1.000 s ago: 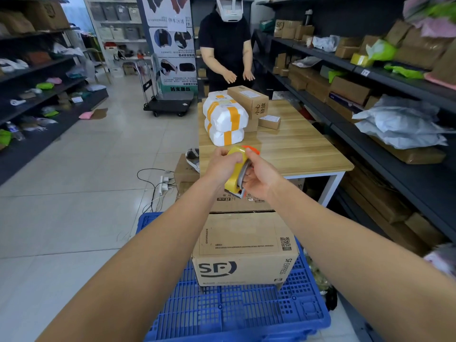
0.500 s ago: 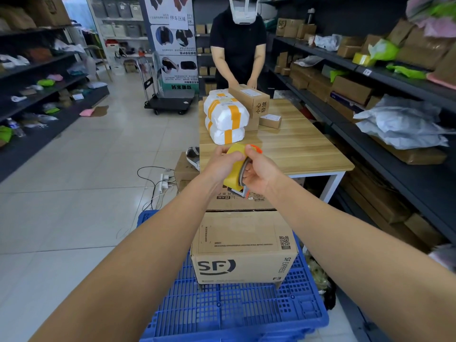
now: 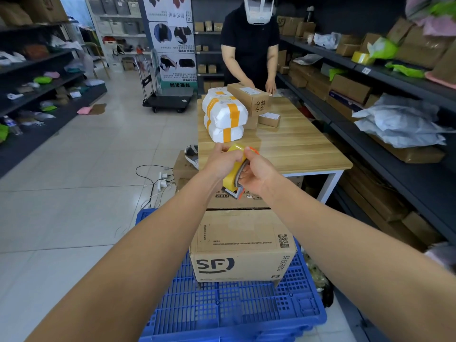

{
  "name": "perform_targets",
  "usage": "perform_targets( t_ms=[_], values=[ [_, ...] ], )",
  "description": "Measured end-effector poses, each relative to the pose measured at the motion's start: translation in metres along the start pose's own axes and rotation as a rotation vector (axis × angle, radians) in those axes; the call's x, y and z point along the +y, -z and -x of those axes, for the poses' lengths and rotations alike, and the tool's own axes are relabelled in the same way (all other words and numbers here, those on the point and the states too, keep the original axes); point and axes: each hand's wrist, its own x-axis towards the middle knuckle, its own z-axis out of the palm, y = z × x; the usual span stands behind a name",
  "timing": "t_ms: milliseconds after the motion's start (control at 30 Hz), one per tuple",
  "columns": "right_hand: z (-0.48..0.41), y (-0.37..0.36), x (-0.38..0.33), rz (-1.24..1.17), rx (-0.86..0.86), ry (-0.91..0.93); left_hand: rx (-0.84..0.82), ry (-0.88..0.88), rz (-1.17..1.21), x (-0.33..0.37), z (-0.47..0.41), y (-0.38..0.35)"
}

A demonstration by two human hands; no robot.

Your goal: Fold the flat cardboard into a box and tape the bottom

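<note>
You are holding both hands out in front of you, above the near edge of the wooden table (image 3: 296, 149). Between them you are gripping a yellow tape dispenser (image 3: 230, 180). Your left hand (image 3: 223, 161) is curling its fingers over the top of the roll, and your right hand (image 3: 257, 172) is wrapping around the dispenser's right side, its fingertips (image 3: 244, 174) showing inside the roll's core. Neither hand is touching the cardboard.

The cardboard box (image 3: 243, 245), printed with a large logo on its near side, is sitting folded up on a blue plastic pallet (image 3: 222, 314). It is lying below your hands and closer to your body, between your two forearms and well apart from the dispenser. Its flat printed face is pointing upward, and a bit of flap is sticking out at its lower right corner. Whether tape is running across that top face cannot be told.

Further along the table, two white parcels (image 3: 224, 114) banded in orange are stacking one on the other, touching a long brown box (image 3: 249, 97), with a small box (image 3: 269, 118) just beside it. A person in a black shirt (image 3: 249, 43) is standing at the far end, resting a hand on the table. A power strip (image 3: 162, 180) is lying on the floor left of the table.
</note>
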Motion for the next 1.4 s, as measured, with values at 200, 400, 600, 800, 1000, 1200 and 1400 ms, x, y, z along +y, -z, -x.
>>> perform_targets(
  t_ms=[200,400,600,800,1000,1200,1400],
  values=[
    [-0.004,-0.001,-0.005,0.062,0.026,0.021,-0.100,0.017,0.070,0.001,-0.001,0.006],
    [-0.002,0.000,-0.001,0.047,0.018,0.005,-0.100,0.054,0.102,-0.002,-0.003,0.005],
    [-0.004,0.001,-0.002,0.068,0.031,-0.009,-0.085,0.065,0.112,-0.004,-0.006,0.005],
    [-0.001,0.000,0.000,0.040,-0.011,-0.003,-0.008,0.068,0.044,0.000,-0.003,0.002],
    [-0.016,0.004,-0.007,0.047,0.071,0.003,-0.089,-0.149,-0.075,-0.005,-0.005,0.011],
    [-0.023,0.012,-0.015,0.109,0.040,-0.006,-0.087,-0.507,-0.339,-0.012,-0.001,0.013],
    [-0.026,0.013,-0.012,0.136,0.056,0.002,-0.031,-0.659,-0.495,-0.013,-0.001,0.012]
  ],
)
